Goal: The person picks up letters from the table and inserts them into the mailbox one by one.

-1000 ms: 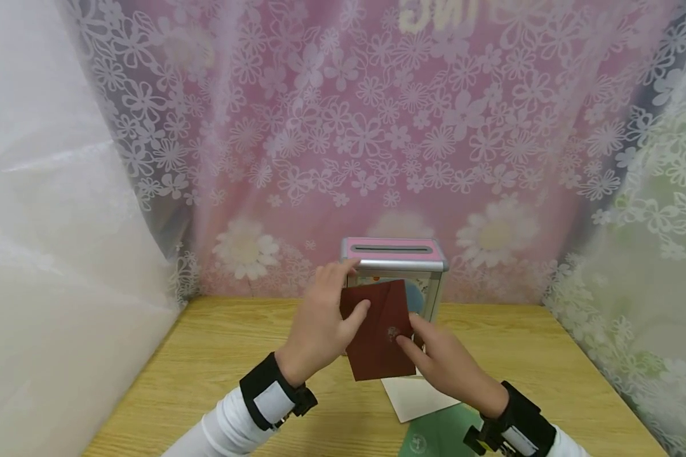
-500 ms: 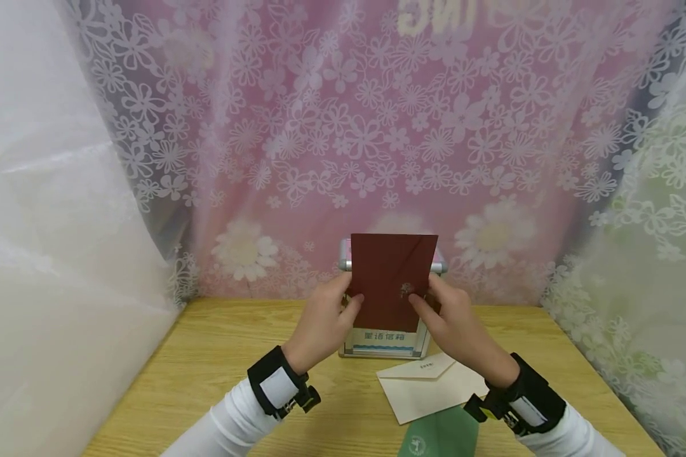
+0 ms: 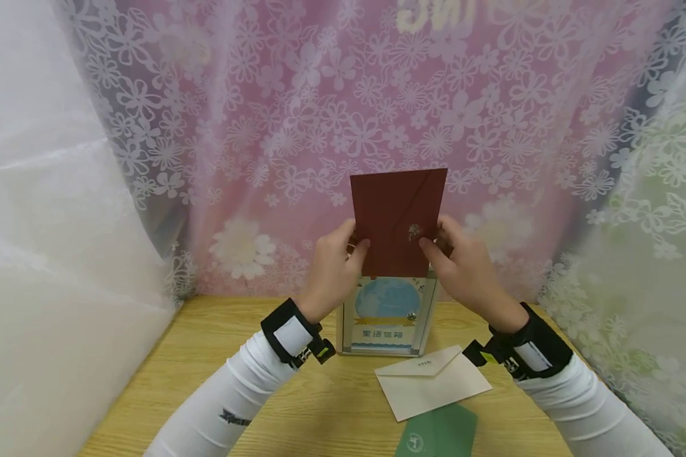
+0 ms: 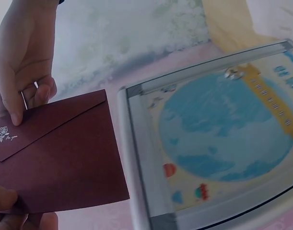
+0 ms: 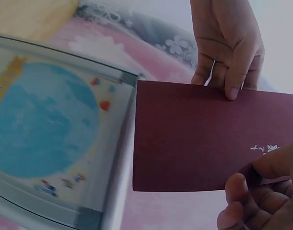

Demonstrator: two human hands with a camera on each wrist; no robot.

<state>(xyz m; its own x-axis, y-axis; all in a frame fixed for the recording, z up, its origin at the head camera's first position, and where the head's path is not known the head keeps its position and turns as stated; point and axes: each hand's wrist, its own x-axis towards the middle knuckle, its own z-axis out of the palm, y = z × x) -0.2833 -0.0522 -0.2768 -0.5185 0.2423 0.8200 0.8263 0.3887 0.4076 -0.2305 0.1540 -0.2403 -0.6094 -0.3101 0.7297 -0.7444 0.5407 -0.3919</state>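
Note:
Both hands hold a dark red envelope (image 3: 394,216) upright in front of the top of a letter box (image 3: 385,311). My left hand (image 3: 331,270) pinches its left edge, thumb on the near face. On the opposite edge, my right hand (image 3: 471,270) pinches it the same way, its thumb beside a small silver flower print. The envelope hides the box's top in the head view. In the left wrist view the envelope (image 4: 64,158) is beside the box's upper end, its diagonal flap seam facing the camera; the right wrist view shows the envelope (image 5: 194,139) there too.
A cream envelope (image 3: 434,384) lies on the wooden table (image 3: 234,381) in front of the box, partly over a green envelope (image 3: 440,431). A pink flowered curtain (image 3: 297,127) hangs behind, with a pale sheet (image 3: 63,222) at the left.
Both hands have raised the red envelope from in front of the box to the level of its top and above. It has also been straightened, and the left hand has shifted its grip.

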